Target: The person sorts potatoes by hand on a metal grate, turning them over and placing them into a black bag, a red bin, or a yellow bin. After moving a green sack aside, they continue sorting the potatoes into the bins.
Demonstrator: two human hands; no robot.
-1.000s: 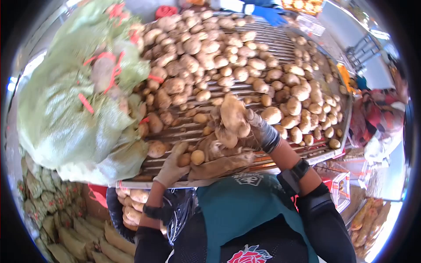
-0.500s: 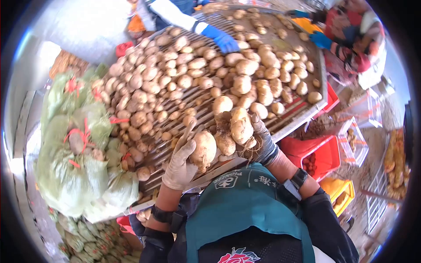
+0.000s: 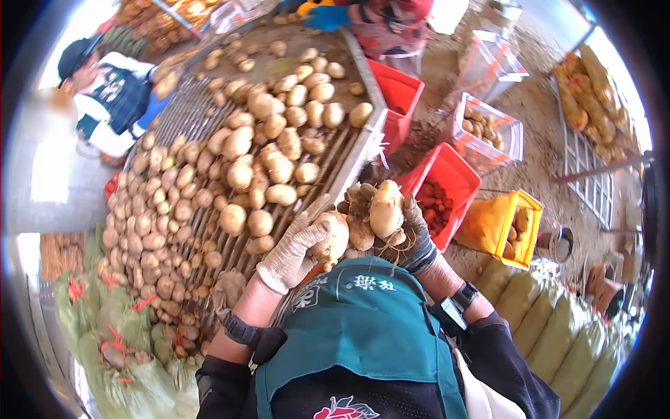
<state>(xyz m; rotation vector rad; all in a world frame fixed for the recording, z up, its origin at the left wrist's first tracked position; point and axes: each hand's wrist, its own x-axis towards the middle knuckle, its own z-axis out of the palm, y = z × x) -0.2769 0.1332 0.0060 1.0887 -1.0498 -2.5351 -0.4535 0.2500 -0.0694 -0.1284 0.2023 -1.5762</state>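
Note:
In the head view, my left hand (image 3: pixel 293 255), in a pale glove, is closed around a large potato (image 3: pixel 329 239). My right hand (image 3: pixel 417 243), in a dark glove, grips a potato clump (image 3: pixel 386 213) with soil and thin roots hanging from it. Both hands are side by side just above the teal apron (image 3: pixel 363 314). Beyond them, a slatted sorting table (image 3: pixel 202 246) carries many loose potatoes (image 3: pixel 276 164), larger ones nearer its right side and smaller ones to the left. The fingers of my right hand are partly hidden behind the clump.
Red bins (image 3: pixel 464 183), a yellow bin (image 3: pixel 532 241) and clear crates (image 3: pixel 516 140) stand right of the table. Green sacks (image 3: pixel 105 349) sit lower left, more sacks (image 3: pixel 551 325) lower right. One co-worker (image 3: pixel 115 98) is at upper left, another (image 3: pixel 391 31) at the top.
The view has turned toward the right, so the table and co-workers appear further left and more bins show. Both hands still hold their potatoes, close together.

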